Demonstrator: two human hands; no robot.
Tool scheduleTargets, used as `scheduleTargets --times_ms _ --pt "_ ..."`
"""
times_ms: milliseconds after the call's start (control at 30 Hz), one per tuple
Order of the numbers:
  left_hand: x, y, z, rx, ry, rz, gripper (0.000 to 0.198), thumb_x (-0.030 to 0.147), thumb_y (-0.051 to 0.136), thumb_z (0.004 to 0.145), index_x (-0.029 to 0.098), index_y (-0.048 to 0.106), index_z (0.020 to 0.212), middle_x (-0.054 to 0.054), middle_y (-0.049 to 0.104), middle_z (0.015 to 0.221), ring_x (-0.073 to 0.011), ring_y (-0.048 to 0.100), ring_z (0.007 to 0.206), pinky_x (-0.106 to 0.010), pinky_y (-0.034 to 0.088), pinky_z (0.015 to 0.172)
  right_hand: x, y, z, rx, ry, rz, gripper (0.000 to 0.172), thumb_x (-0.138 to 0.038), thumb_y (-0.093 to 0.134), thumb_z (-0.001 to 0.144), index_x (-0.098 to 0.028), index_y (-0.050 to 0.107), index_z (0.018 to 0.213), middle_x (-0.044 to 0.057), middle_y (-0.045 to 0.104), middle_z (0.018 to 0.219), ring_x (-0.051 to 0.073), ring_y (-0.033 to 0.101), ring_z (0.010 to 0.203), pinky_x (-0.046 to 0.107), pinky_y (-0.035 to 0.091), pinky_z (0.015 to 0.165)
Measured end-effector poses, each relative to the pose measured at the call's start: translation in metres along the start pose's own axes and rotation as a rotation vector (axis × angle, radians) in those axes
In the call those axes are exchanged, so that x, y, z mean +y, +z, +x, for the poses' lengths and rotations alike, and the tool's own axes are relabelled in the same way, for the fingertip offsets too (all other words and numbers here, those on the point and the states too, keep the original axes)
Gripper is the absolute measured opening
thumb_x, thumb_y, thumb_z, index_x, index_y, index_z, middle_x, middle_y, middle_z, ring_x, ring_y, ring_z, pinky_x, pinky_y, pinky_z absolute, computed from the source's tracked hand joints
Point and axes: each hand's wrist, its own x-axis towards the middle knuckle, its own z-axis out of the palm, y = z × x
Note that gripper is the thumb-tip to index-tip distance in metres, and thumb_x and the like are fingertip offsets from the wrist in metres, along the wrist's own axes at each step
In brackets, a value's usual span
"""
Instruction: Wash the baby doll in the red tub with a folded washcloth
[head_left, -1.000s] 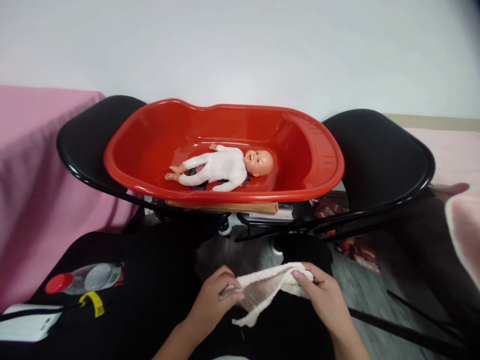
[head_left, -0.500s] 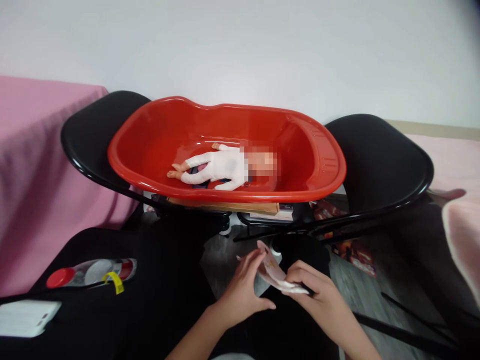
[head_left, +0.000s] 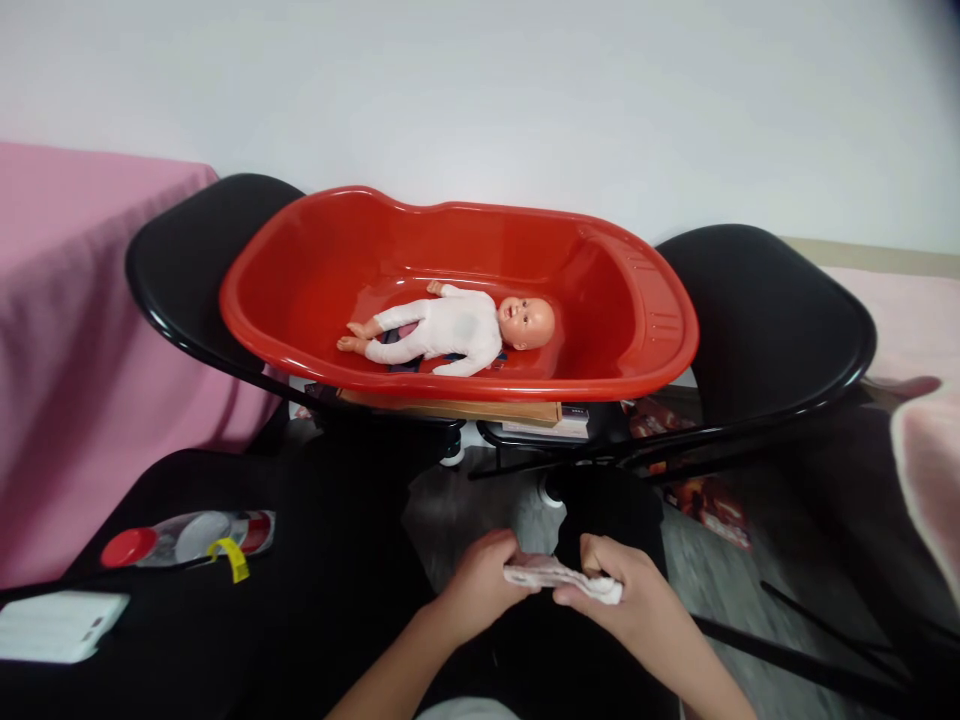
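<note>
Between my two hands is a small folded pale pink cloth (head_left: 551, 574), held low in front of my lap. My left hand (head_left: 484, 582) is closed on its left end, fingers curled over the edge. At the other end, my right hand (head_left: 619, 580) grips the cloth between thumb and bent fingers. Beyond them, a baby doll (head_left: 461, 325) in a white body suit lies on its back inside a red baby bathtub (head_left: 660, 320). The doll's head points right and its bare feet point left. Neither hand touches the doll or the tub.
Black chairs (head_left: 772, 320) flank the tub. On a black seat at left lie a clear bottle with a red cap (head_left: 180, 540) and a white phone-like device (head_left: 56, 625). A pink-draped table (head_left: 67, 300) stands left. Under the tub is a cardboard box (head_left: 480, 410).
My left hand has closed on the cloth's left end; it was open beside it before. The cloth has been lowered and turned from slanting upright to nearly level. The doll lies still.
</note>
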Motion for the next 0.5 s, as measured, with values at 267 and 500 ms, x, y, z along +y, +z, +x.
scheduleTargets --times_ms 267,500 --pt "0.009 -0.014 -0.003 0.007 -0.221 0.061 0.035 0.031 0.087 0.066 0.021 0.057 0.079 0.004 0.059 0.073 -0.015 0.051 0.071 -0.026 0.03 0.062 0.012 -0.008 -0.004 0.066 0.028 -0.085 0.037 -0.05 0.056 0.101 -0.023 0.064 0.078 0.0 0.064 0.071 0.016 0.058 0.065 0.026 0.043 0.062" --pt "-0.004 -0.015 -0.01 -0.195 -0.238 -0.294 0.036 0.041 0.077 0.076 0.014 0.073 0.099 -0.006 0.074 0.093 -0.0239 0.066 0.085 -0.028 0.043 0.069 0.044 0.001 0.01 0.241 0.011 -0.223 0.038 -0.052 0.049 0.105 -0.024 0.073 0.112 0.007 0.077 0.111 0.027 0.071 0.097 0.037 0.051 0.087"
